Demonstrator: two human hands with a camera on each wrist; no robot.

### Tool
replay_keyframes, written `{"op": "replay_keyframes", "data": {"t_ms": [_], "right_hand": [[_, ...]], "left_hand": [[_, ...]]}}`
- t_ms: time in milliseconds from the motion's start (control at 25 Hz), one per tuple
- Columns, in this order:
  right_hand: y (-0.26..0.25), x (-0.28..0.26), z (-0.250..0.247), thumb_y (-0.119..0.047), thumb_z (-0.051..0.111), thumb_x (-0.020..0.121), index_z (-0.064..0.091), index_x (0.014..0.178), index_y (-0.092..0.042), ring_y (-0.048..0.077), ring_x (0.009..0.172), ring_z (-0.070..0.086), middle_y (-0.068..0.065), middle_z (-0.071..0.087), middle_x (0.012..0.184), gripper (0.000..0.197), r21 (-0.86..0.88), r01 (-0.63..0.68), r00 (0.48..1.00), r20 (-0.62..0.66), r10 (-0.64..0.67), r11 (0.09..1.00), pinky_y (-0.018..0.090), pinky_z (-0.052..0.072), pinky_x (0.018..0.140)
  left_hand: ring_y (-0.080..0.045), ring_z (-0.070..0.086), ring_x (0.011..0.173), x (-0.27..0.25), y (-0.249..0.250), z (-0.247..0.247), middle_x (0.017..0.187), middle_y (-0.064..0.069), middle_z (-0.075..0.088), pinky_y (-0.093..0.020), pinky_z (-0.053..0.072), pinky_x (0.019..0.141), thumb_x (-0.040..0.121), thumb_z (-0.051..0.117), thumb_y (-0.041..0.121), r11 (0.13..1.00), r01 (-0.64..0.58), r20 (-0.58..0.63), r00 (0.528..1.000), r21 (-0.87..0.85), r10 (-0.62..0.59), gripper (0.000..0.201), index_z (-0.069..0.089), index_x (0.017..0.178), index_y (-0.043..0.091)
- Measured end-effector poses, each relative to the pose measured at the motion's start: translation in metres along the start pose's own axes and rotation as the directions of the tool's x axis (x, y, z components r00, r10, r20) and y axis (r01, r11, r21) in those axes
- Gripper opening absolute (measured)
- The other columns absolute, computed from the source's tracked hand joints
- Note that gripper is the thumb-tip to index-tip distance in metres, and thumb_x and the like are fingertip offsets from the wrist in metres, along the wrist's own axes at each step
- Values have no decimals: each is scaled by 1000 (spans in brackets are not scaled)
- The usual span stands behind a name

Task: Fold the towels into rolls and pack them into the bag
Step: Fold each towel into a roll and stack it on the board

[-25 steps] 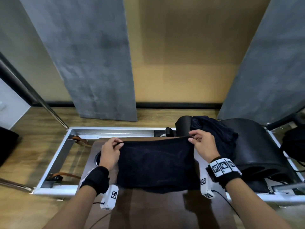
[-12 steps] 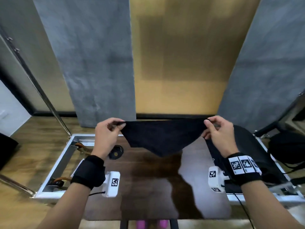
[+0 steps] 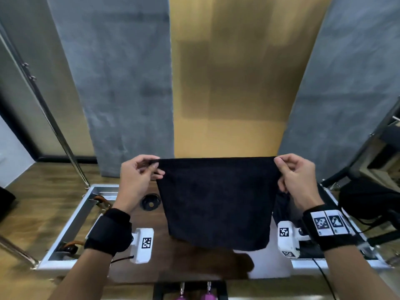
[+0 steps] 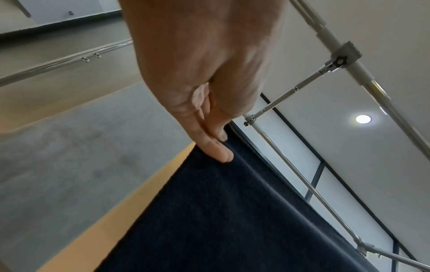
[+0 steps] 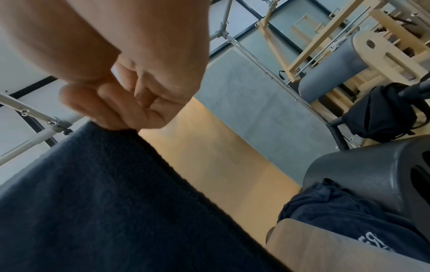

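Observation:
A dark navy towel [image 3: 217, 202] hangs spread out in the air above the brown tabletop [image 3: 188, 265]. My left hand [image 3: 151, 167] pinches its top left corner, and my right hand [image 3: 281, 167] pinches the top right corner. The top edge is stretched level between them. In the left wrist view the fingertips [image 4: 221, 149] press on the towel [image 4: 232, 220] hem. The right wrist view shows curled fingers [image 5: 111, 110] gripping the towel [image 5: 104, 193] edge. Another dark towel [image 5: 344, 217] lies crumpled at the right beside a black barrel-shaped pad [image 5: 372, 176]. No bag can be told for sure.
A metal frame [image 3: 71, 221] surrounds the table on the left. A black round fitting [image 3: 151, 202] sits on the tabletop. A black backpack [image 5: 381, 112] hangs on a stand to the right. A slanted steel pole [image 3: 54, 126] rises at the left.
Both hands have lifted the towel off the table and pulled it taut; it went from a sagging triangle to a flat hanging sheet. The hands are wider apart.

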State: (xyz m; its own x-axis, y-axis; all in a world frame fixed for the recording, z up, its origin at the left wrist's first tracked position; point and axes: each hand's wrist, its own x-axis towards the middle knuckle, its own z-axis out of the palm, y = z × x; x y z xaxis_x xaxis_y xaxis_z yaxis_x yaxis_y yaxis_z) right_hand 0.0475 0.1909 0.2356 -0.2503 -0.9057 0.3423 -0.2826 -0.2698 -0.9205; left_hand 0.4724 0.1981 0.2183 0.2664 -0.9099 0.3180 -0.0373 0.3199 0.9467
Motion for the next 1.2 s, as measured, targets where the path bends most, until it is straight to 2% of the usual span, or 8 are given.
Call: {"op": "replay_keyframes", "data": {"t_ms": [200, 360, 560, 800, 880, 1000, 1080, 1200], "right_hand": [[1, -6, 7, -7, 65, 102, 68, 90, -2, 35, 61, 75, 19, 69, 73, 14, 52, -127, 991, 50, 125, 991, 38, 63, 55], [-6, -2, 18, -1, 62, 102, 66, 96, 2, 31, 95, 78, 24, 74, 100, 8, 112, -65, 998, 4, 65, 992, 37, 64, 89], [12, -33, 11, -1, 65, 100, 71, 95, -5, 24, 95, 78, 12, 79, 96, 8, 137, -57, 998, -6, 59, 989, 31, 62, 86], [95, -125, 6, 2, 73, 93, 78, 91, -1, 40, 95, 74, 18, 78, 88, 6, -58, -337, 933, 117, 342, 940, 45, 61, 91], [121, -152, 6, -2, 76, 93, 78, 85, -2, 39, 90, 75, 17, 77, 84, 7, -186, -454, 864, 148, 482, 871, 51, 62, 86], [142, -172, 3, -27, 73, 98, 76, 85, -6, 31, 58, 72, 8, 79, 81, 25, -376, -539, 724, 250, 643, 754, 38, 53, 47], [149, -167, 2, -30, 69, 101, 73, 82, -3, 29, 41, 58, 9, 78, 74, 33, -404, -534, 719, 247, 650, 743, 24, 38, 38], [154, -140, 8, -14, 68, 100, 71, 81, 3, 28, 41, 51, 13, 75, 68, 26, -360, -525, 774, 174, 608, 771, 22, 36, 36]], "left_hand": [[-40, 79, 72, -5, -6, 7, 116, -20, 68, -35, 62, 48, 105, 57, -5, 983, 181, 19, 983, 33, -181, 11, 64, 101, 3], [-26, 76, 112, -3, -2, 18, 136, -11, 67, -37, 66, 78, 103, 52, -14, 994, 34, -18, 999, -101, -36, 17, 63, 105, -3], [-25, 74, 114, -26, -23, 4, 121, -11, 77, -40, 66, 84, 102, 60, -9, 991, 19, 25, 1000, -134, -16, 20, 74, 111, 2], [-37, 72, 101, -112, -107, -24, 99, -15, 77, -35, 63, 67, 102, 57, -3, 900, 413, -9, 909, 143, -416, 26, 78, 88, 0], [-40, 73, 92, -139, -132, -35, 82, -9, 76, -37, 57, 62, 102, 58, 14, 799, 465, 22, 859, 381, -511, 32, 77, 76, 9], [-25, 69, 68, -157, -147, -47, 58, 3, 69, -40, 55, 76, 87, 47, 63, 628, 326, 145, 802, 707, -579, 57, 72, 58, 20], [-13, 69, 64, -154, -151, -43, 56, 8, 69, -38, 56, 83, 87, 42, 75, 547, 228, 168, 798, 805, -579, 68, 70, 56, 21], [-19, 68, 67, -134, -155, -20, 57, 4, 67, -36, 56, 74, 92, 48, 78, 536, 191, 123, 859, 823, -496, 70, 63, 63, 16]]}}
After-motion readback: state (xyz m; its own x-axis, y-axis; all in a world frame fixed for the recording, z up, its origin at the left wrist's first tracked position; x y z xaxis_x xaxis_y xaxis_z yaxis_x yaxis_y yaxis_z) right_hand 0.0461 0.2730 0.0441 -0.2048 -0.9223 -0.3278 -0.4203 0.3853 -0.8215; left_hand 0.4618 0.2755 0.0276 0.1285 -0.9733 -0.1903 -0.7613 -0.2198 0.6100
